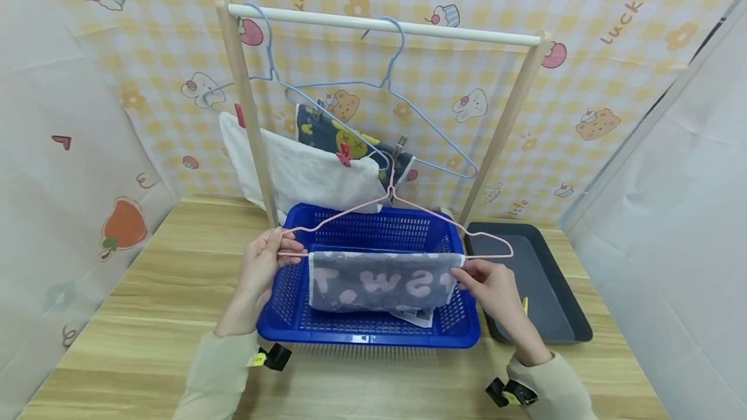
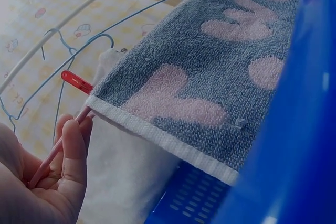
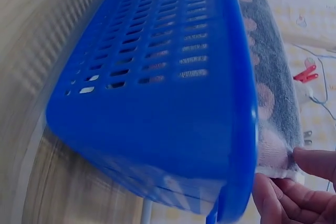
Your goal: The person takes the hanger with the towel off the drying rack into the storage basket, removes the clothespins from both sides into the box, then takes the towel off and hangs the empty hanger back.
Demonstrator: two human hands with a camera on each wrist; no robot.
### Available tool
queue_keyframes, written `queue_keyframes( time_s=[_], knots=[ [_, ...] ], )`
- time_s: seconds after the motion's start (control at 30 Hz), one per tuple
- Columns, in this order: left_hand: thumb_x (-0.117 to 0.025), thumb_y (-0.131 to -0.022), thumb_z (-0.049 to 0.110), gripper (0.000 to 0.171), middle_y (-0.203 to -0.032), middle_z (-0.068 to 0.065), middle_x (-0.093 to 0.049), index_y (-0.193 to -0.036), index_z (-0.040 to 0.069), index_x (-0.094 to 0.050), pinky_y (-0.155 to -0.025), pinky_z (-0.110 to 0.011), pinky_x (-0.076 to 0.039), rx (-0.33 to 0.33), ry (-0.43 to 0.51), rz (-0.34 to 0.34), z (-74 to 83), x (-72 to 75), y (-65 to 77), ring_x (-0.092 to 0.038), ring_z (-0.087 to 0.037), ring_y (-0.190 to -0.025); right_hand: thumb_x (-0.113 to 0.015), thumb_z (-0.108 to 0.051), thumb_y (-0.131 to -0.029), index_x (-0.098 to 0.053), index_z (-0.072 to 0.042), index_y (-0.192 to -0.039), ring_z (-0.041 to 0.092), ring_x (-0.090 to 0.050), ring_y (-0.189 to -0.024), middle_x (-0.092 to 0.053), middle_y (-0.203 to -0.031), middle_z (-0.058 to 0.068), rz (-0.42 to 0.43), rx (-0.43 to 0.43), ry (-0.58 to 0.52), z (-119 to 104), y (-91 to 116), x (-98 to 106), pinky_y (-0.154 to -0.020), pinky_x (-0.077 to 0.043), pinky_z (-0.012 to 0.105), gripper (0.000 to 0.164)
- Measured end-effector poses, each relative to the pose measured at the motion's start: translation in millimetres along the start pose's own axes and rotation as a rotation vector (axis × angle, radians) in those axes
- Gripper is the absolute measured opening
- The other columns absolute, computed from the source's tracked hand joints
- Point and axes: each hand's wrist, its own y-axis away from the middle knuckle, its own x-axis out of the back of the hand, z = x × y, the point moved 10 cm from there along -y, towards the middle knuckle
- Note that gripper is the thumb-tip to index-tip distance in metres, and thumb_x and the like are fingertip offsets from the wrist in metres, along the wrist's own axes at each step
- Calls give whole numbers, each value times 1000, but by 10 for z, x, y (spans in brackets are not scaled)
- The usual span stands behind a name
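A grey towel with pink letters and a white edge hangs folded over the lower bar of a pink hanger, above the blue basket. My left hand grips the hanger's left end, fingers curled round the bar in the left wrist view. With thumb and fingers my right hand pinches the towel's upper right corner by the bar. In the right wrist view the towel spans above the basket's rim, and the right thumb lies on its corner.
Behind the basket stands a rack with a white rail, carrying two blue hangers. A white towel with red clips and a dark patterned cloth hang there. A dark grey tray lies at right, a yellow item at its edge.
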Motion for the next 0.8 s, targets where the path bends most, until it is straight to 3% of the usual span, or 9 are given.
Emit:
queue_keyframes(
  time_s=[0.17,0.37,0.63,0.8],
  knots=[
    [-32,-103,9,29,-64,6,-64,-84,3,-53,-55,-17,-52,-2,3,19,-15,12,8,-65,-6,-62,-73,-11,-82,-59,-8,-63,15,-58,-50,-62,-57,3,2,27,4,-51,-34,-52,-42,-37,19,24],
    [-32,-103,10,29,-62,6,-63,-83,2,-51,-54,-16,-51,17,34,80,-67,43,10,-64,-6,-61,-73,-5,-80,-55,-11,-60,2,-42,-44,-51,-51,-6,14,131,56,-154,13,-93,-38,-32,18,28],
    [-34,-103,11,30,-59,4,-61,-80,1,-52,-52,-16,-51,30,96,159,-93,98,13,-64,-7,-58,-74,-3,-78,-43,-16,-60,-3,-29,-46,-29,-54,-15,-102,298,121,-253,190,-221,-39,-26,16,38],
    [-34,-103,13,31,-58,4,-61,-79,6,-54,-51,-15,-51,24,146,205,-77,137,20,-65,-7,-57,-73,-2,-78,-39,-17,-59,-5,-27,-48,-27,-56,-16,-194,399,99,-331,276,-275,-39,-25,14,42]
  ],
)
